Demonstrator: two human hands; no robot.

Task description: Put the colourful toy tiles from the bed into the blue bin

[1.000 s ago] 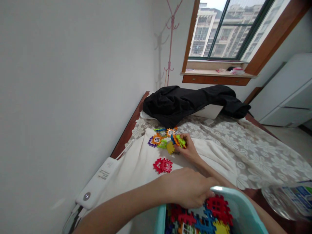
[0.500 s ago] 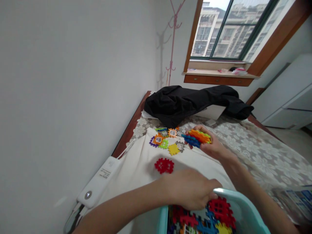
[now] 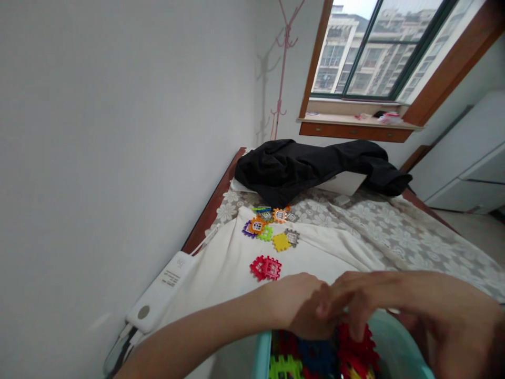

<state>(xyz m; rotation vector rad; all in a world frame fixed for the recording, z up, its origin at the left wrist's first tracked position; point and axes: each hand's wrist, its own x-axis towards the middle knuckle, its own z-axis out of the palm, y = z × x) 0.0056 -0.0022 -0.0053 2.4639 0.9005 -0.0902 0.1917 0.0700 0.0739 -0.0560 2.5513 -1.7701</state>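
Observation:
A light-teal plastic bin (image 3: 398,337) stands close in front of me. Inside it lie interlocking building pieces, among them a green piece (image 3: 286,366) and several red pieces (image 3: 357,342). My left hand (image 3: 303,305) is closed on the bin's far rim; its fingertips are partly hidden. Over the bin reaches my right hand (image 3: 355,295), fingers bent down and apart above the red pieces, nothing visible in them. It overlaps my left hand. Beyond the bin, two red pieces (image 3: 272,268) rest on the white cloth.
Farther along the white cloth (image 3: 221,284) lie a yellow piece (image 3: 281,242), an orange window piece (image 3: 257,226) and several others. A white power strip (image 3: 161,284) with cables sits by the left wall. Black fabric (image 3: 307,163) covers the bed's far end.
My right hand has come back from above the cloth to the bin, and the blue and orange pieces it held have left it. A green piece now shows in the bin.

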